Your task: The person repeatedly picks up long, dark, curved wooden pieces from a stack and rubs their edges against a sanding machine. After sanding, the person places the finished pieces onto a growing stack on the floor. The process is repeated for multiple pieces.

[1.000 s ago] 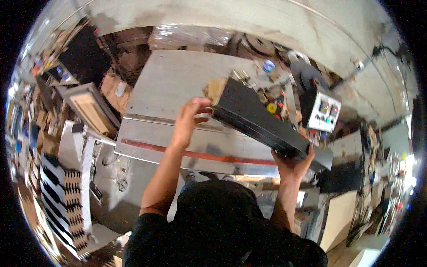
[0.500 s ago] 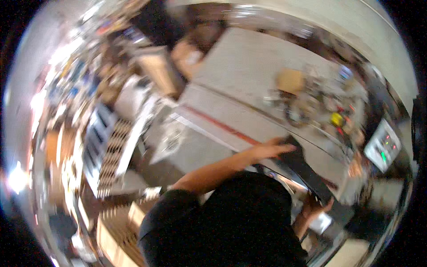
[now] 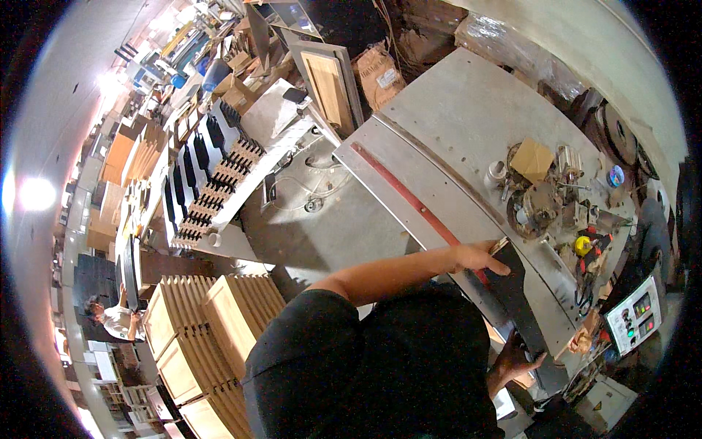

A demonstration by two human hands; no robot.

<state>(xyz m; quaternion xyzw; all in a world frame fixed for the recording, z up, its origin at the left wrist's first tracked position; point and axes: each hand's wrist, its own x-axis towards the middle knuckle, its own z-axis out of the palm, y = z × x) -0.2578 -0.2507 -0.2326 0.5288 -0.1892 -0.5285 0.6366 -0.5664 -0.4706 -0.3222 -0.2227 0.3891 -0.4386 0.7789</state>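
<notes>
A long dark flat panel (image 3: 521,298) with a curved edge lies along the near side of the grey metal worktable (image 3: 439,99), held by both hands. My left hand (image 3: 479,257) grips its far end, the thumb and fingers closed over the edge. Lower down, my right hand (image 3: 514,364) has hold of the panel from the near side, fingers partly hidden beneath it. A red strip (image 3: 406,192) runs along the table and passes under the panel.
Tools and metal parts, including a yellow tape measure (image 3: 583,246), clutter the table's right side. A control box (image 3: 635,316) stands beyond them. Stacked wooden panels (image 3: 238,311) stand at my left, near a rack of black pieces (image 3: 212,135). A co-worker (image 3: 117,320) is at far left.
My view has swung, so the table and racks sit differently in the picture and look sharper. Both hands still hold the dark panel.
</notes>
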